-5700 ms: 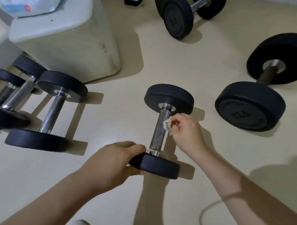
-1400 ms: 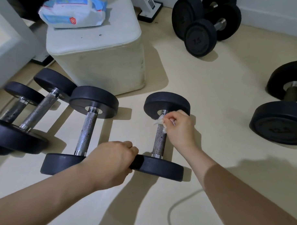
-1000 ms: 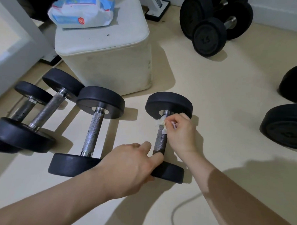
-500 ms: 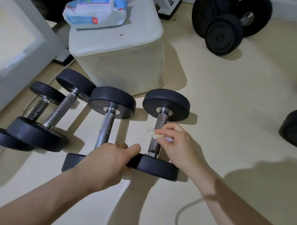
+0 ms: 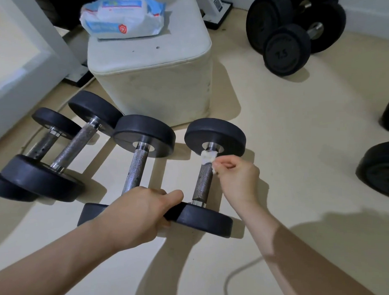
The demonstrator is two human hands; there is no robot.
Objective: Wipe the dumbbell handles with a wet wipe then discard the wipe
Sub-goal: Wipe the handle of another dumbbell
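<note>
My right hand (image 5: pixel 238 179) pinches the wet wipe (image 5: pixel 208 158) on the far end of the dumbbell handle (image 5: pixel 204 183). My left hand (image 5: pixel 136 213) grips its near plate (image 5: pixel 205 219). The far dumbbell (image 5: pixel 285 50) reads "2.5".

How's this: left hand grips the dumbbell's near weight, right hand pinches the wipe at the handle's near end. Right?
Not quite. In the head view the right hand pinches the wipe at the far end of the handle, by the far weight. The left hand does grip the near weight.
</note>
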